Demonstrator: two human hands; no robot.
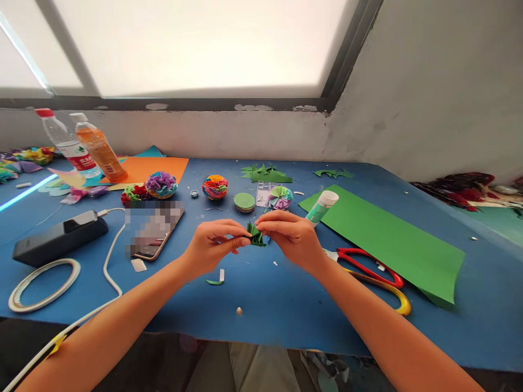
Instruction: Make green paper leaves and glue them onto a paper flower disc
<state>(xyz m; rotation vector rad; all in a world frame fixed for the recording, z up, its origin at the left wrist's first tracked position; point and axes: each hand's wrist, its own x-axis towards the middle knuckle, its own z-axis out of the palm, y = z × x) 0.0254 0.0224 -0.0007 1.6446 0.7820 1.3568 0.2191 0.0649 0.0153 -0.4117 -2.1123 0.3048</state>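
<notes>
Between my two hands, above the middle of the blue table, is a small piece of folded green paper [256, 235]. My left hand [214, 242] pinches its left side between thumb and fingers. From the right, my right hand [288, 234] grips its upper edge with the fingertips. Just behind lie a stack of green paper circles [244, 202] and a pastel paper pompom [280, 197]. A glue stick [322, 207] with a white cap stands tilted beyond my right hand. Red and yellow handled scissors [373, 272] lie by my right forearm.
A large green paper sheet [388, 239] covers part of the right side. Green scraps [267, 173] and an orange-red pompom [214, 187] lie farther back. At left are a phone [163, 234], a power bank [61, 237], a tape roll [44, 284], a white cable [110, 272] and two bottles [100, 147].
</notes>
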